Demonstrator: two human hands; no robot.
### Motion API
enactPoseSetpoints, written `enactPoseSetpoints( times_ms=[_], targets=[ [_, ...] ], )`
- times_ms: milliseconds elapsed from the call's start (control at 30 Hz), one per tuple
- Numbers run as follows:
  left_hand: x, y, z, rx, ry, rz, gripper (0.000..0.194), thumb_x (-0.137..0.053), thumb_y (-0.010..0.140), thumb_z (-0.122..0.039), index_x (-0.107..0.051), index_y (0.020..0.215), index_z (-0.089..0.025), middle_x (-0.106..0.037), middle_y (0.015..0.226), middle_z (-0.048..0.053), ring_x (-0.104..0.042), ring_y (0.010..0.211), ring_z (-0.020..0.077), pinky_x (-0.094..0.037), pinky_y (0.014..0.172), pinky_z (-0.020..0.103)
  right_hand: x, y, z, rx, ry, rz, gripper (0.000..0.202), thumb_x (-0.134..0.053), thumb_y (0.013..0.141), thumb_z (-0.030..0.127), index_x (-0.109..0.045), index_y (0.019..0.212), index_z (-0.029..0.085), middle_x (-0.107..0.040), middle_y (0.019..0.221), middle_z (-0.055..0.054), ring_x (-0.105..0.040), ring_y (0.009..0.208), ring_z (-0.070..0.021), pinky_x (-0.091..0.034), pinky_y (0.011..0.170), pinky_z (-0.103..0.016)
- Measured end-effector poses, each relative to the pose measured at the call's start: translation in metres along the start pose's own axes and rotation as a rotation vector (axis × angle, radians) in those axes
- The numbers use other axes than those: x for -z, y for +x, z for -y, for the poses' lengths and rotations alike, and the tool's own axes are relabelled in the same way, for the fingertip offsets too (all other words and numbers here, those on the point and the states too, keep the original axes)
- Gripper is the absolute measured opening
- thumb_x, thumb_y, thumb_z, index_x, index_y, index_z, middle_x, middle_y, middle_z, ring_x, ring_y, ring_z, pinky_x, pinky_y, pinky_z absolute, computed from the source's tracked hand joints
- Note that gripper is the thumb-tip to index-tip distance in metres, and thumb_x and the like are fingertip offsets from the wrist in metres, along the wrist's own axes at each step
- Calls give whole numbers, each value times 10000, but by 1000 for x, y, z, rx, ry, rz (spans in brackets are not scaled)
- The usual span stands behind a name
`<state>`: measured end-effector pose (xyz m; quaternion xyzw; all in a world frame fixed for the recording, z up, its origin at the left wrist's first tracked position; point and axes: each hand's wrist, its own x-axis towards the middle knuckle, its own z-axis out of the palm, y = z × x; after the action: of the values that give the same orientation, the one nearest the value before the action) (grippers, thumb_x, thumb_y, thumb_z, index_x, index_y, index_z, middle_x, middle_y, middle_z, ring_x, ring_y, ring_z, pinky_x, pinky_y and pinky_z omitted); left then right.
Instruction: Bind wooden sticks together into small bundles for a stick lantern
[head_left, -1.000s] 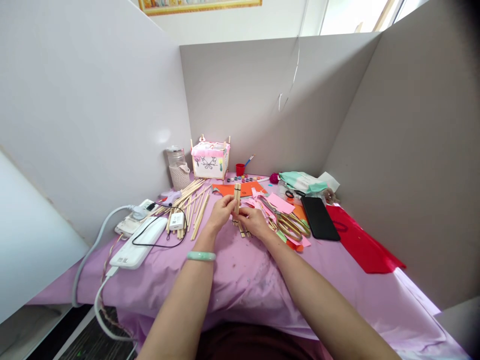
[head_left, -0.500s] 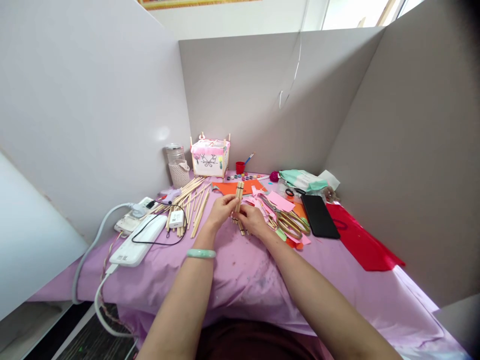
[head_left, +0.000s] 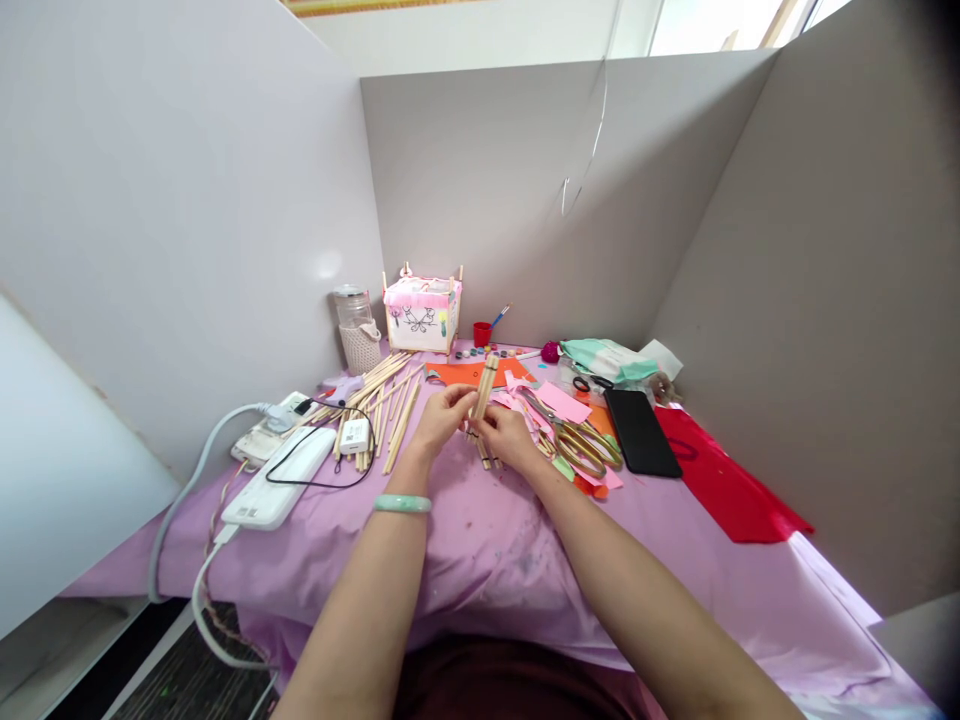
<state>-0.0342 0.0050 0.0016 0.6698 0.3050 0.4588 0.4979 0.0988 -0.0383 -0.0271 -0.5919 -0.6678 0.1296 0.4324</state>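
At the far left, a tall pale-grey partition panel (head_left: 187, 200) edges the counter (head_left: 480, 560), which is covered in wrinkled lilac cloth. Beside the panel lie a white rectangular power bank (head_left: 289, 475) and a small white cube-shaped charger (head_left: 355, 436), both with printing too small to read. Loose pale wooden sticks (head_left: 403, 428) fan out next, most slanting away from the person. Behind them stands a white-and-pink paper box (head_left: 418, 325) framed with sticks, a black line drawing on its front. The left hand (head_left: 445, 416) has its fingers bent at the left edge of a bundle of pale wooden sticks with dark bands (head_left: 487, 380) — whether they pinch it, I cannot tell. The right hand (head_left: 507, 436) grips the bundle lower down, above the cloth; its long axis is steep, the top leaning slightly right. Wrinkled cloth stretches between the forearms to the front edge. Just right of the right hand lie gold-handled metal scissors (head_left: 581, 447) on pink paper scraps, then a black flat rectangular slab (head_left: 641, 432) and a red flat sheet (head_left: 724, 485) reaching toward the right partition.
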Motion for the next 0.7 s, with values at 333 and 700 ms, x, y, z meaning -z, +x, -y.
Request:
enactPoseSetpoints(
  times_ms=[333,700],
  targets=[
    [-1,-5,8,173,128,176,243,-604,721,-272,-709,876,-119,-484,463,-39,-409,391,61,-311,376,173,10,7,-12,-240,300,-176,341,-569,710,478,-534,566,171,-429,474,52,-359,457,-94,-283,455,-225],
    [-3,-5,7,421,-201,201,203,-724,697,-262,-648,767,-87,-662,640,71,-639,562,140,-517,542,246,9,5,-10,-182,406,-119,281,-582,709,427,-541,602,170,-456,521,47,-377,472,-92,-313,473,-226]
  ],
)
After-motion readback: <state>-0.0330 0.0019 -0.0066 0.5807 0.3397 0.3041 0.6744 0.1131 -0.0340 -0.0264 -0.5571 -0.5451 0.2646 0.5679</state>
